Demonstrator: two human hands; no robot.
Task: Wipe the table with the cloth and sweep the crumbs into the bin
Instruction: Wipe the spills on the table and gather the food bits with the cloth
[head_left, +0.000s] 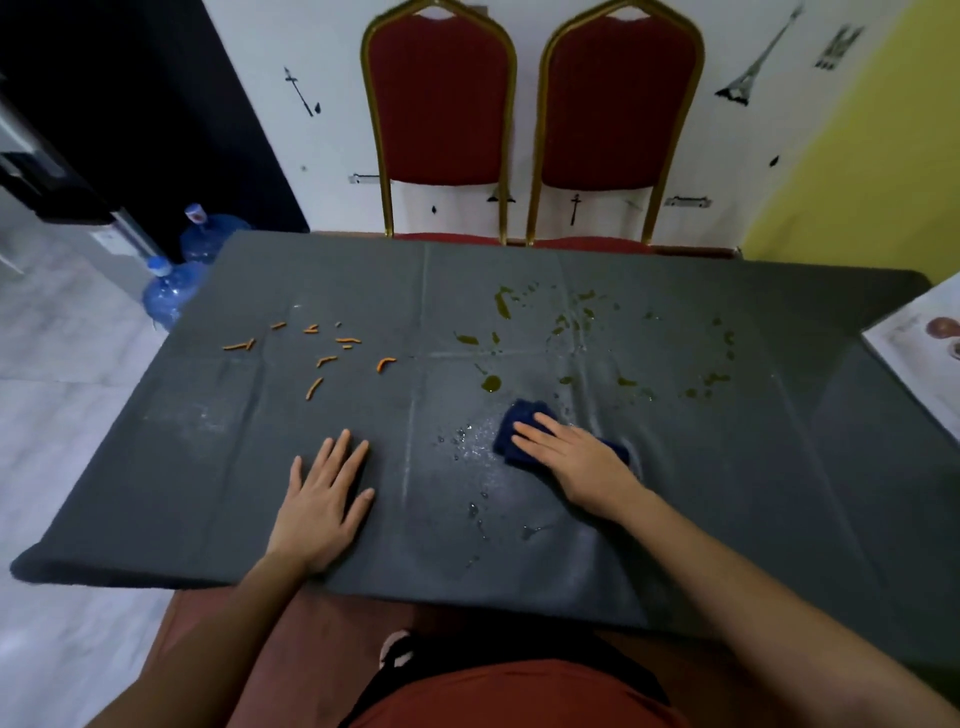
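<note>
A dark grey tablecloth covers the table (208, 493). My right hand (571, 457) presses flat on a dark blue cloth (514, 423) right of the table's middle. Yellow-green spills (491, 383) are scattered beyond the cloth, toward the far right of the table. Clear water drops (467, 434) lie just left of the cloth. Several orange crumbs (327, 358) sit on the far left part of the table. My left hand (324, 499) rests flat on the tablecloth near the front edge, fingers spread, holding nothing. No bin is in view.
Two red chairs with gold frames (441, 104) (621, 104) stand behind the far edge. Two blue water jugs (174, 293) sit on the floor at the left. A printed sheet (924, 353) lies on the table's right edge.
</note>
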